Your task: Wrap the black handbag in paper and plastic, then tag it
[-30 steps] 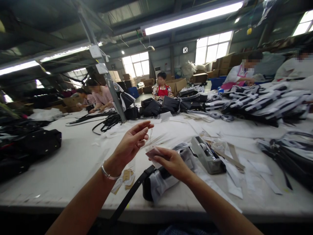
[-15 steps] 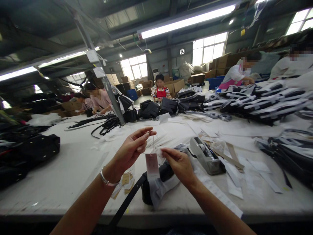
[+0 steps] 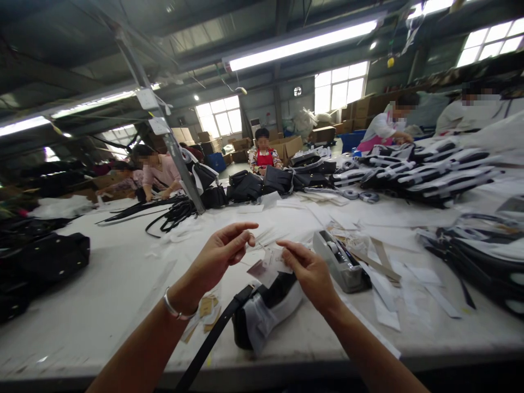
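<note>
My left hand [image 3: 227, 251] is in the middle of the view, its thumb and fingers pinched on what looks like a thin string. My right hand [image 3: 307, 270] grips the edge of a pale hang tag [image 3: 276, 259] between thumb and fingers. A second, pinkish tag [image 3: 258, 271] hangs beside it, tilted. Below both hands lies a black bag [image 3: 242, 326] partly wrapped in white tissue [image 3: 258, 319]. Its black strap [image 3: 213, 338] runs toward the table's front edge.
A grey tape dispenser [image 3: 341, 267] stands right of my hands, near paper strips [image 3: 387, 297]. Brown tags [image 3: 207, 307] lie left of the bag. Black bags [image 3: 446, 169] are heaped at the right, others [image 3: 53, 251] at the left. A metal post [image 3: 180, 164] rises behind. Several people work beyond.
My right hand has shifted slightly right with the tags, which have swung from hanging upright to tilted. My left hand has lowered slightly. The view has turned a little.
</note>
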Demonstrator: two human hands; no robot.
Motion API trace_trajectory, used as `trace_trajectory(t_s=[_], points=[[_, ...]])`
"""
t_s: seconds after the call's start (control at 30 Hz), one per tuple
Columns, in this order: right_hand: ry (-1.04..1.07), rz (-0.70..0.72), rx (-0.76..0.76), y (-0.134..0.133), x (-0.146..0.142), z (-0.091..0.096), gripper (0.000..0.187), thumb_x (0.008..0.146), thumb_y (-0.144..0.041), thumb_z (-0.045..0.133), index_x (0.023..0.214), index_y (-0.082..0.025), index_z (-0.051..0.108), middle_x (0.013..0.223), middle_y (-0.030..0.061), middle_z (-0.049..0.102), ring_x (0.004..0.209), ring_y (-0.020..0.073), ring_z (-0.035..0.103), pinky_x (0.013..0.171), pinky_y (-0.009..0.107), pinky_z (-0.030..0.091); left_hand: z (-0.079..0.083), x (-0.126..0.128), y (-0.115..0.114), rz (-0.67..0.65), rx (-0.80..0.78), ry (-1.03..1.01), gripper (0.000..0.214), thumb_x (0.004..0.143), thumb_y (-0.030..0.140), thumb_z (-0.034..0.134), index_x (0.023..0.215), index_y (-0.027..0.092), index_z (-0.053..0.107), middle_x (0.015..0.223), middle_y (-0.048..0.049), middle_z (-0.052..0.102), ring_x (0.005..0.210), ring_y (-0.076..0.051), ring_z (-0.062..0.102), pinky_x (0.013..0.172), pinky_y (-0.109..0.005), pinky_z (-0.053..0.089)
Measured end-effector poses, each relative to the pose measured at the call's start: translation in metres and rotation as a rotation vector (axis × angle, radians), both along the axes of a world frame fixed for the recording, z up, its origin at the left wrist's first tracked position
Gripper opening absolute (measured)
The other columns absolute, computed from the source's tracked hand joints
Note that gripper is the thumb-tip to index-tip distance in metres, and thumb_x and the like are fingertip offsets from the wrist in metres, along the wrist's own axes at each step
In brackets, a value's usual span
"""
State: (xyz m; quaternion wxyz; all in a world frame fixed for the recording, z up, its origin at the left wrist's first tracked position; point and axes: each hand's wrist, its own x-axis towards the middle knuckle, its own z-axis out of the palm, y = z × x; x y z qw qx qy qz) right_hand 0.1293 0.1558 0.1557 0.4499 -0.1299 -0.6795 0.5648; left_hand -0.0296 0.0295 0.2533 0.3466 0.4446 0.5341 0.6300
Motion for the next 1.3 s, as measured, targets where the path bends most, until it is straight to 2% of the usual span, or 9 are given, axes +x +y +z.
trace_trajectory(t_s=[0.13, 0.23, 0.4, 0.53, 0.77, 0.97, 1.07, 1.17, 1.3], points=[[-0.016, 0.259, -0.333, -0.009, -0.003, -0.008, 0.051, 0.085, -0.052, 0.071, 0.123, -0.019, 0.068, 0.088, 0.0025, 0.068, 0.075, 0.0176, 0.060, 0.065, 0.027, 0.048, 0.003, 0.005, 0.000, -0.017, 0.104, -0.165, 0.028, 0.079, 0.032, 0.080, 0.103, 0.021, 0.073, 0.078, -0.0013, 0.064, 0.056, -0.003, 0.049, 0.050, -0.012, 0.040], [-0.039, 0.337, -0.377, -0.017, -0.005, -0.020, 0.055, 0.084, -0.052, 0.073, 0.127, -0.019, 0.065, 0.078, -0.0006, 0.062, 0.069, 0.0149, 0.056, 0.062, 0.025, 0.045, 0.004, 0.009, 0.001, -0.016, 0.183, -0.247, 0.024, 0.077, 0.030, 0.082, 0.098, 0.022, 0.074, 0.080, -0.0007, 0.067, 0.070, -0.008, 0.061, 0.065, -0.015, 0.052], [-0.060, 0.195, -0.115, -0.017, -0.004, -0.028, 0.043, 0.092, -0.051, 0.065, 0.125, -0.023, 0.067, 0.110, 0.0071, 0.067, 0.098, 0.0236, 0.063, 0.088, 0.036, 0.053, 0.001, 0.015, 0.004, -0.024, 0.178, -0.273, 0.023, 0.078, 0.030, 0.081, 0.099, 0.023, 0.074, 0.088, -0.0005, 0.072, 0.081, -0.011, 0.067, 0.076, -0.019, 0.056], [0.034, 0.156, 0.111, -0.021, -0.006, -0.007, 0.050, 0.097, -0.051, 0.057, 0.141, -0.028, 0.053, 0.144, 0.0065, 0.050, 0.136, 0.0276, 0.043, 0.116, 0.046, 0.033, -0.004, 0.024, 0.009, -0.067, 0.106, -0.242, 0.026, 0.080, 0.029, 0.080, 0.103, 0.021, 0.073, 0.093, -0.0034, 0.074, 0.089, -0.016, 0.070, 0.085, -0.027, 0.057], [0.109, 0.199, -0.175, -0.040, -0.012, -0.002, 0.027, 0.096, -0.042, 0.064, 0.115, -0.022, 0.067, 0.076, 0.0003, 0.067, 0.073, 0.0188, 0.067, 0.070, 0.030, 0.054, -0.014, 0.018, -0.001, -0.029, 0.061, -0.119, 0.028, 0.082, 0.033, 0.078, 0.107, 0.020, 0.072, 0.098, -0.0061, 0.075, 0.091, -0.020, 0.070, 0.088, -0.032, 0.057], [-0.191, 0.133, -0.121, -0.029, 0.013, -0.037, 0.028, 0.092, -0.045, 0.065, 0.089, -0.020, 0.076, 0.073, 0.0015, 0.068, 0.075, 0.0188, 0.063, 0.075, 0.029, 0.050, -0.069, -0.032, -0.019, -0.002, -0.253, 0.120, 0.041, 0.086, 0.045, 0.069, 0.119, 0.021, 0.067, 0.104, -0.0095, 0.073, 0.097, -0.022, 0.068, 0.085, -0.033, 0.055], [-0.389, 0.129, -0.072, -0.025, 0.018, -0.052, 0.031, 0.093, -0.047, 0.063, 0.087, -0.020, 0.076, 0.072, 0.0011, 0.069, 0.071, 0.0191, 0.062, 0.070, 0.029, 0.047, -0.108, -0.061, -0.022, 0.048, -0.411, 0.216, 0.035, 0.081, 0.051, 0.070, 0.090, 0.018, 0.073, 0.082, -0.0068, 0.071, 0.074, -0.018, 0.064, 0.064, -0.027, 0.050], [-0.495, 0.152, 0.000, -0.028, 0.015, -0.059, 0.031, 0.094, -0.045, 0.061, 0.082, -0.020, 0.076, 0.070, 0.0007, 0.070, 0.069, 0.0189, 0.062, 0.066, 0.029, 0.044, -0.136, -0.076, -0.023, -0.057, -0.518, 0.205, 0.039, 0.077, 0.054, 0.072, 0.068, 0.016, 0.070, 0.063, -0.0035, 0.064, 0.057, -0.015, 0.054, 0.051, -0.025, 0.039], [-0.501, 0.183, 0.048, -0.038, 0.004, -0.057, 0.033, 0.095, -0.040, 0.057, 0.075, -0.020, 0.074, 0.069, 0.0005, 0.069, 0.067, 0.0189, 0.062, 0.064, 0.028, 0.043, -0.145, -0.073, -0.025, -0.274, -0.566, 0.110, 0.036, 0.078, 0.052, 0.073, 0.081, 0.017, 0.075, 0.078, -0.0048, 0.071, 0.071, -0.018, 0.060, 0.063, -0.025, 0.045]])
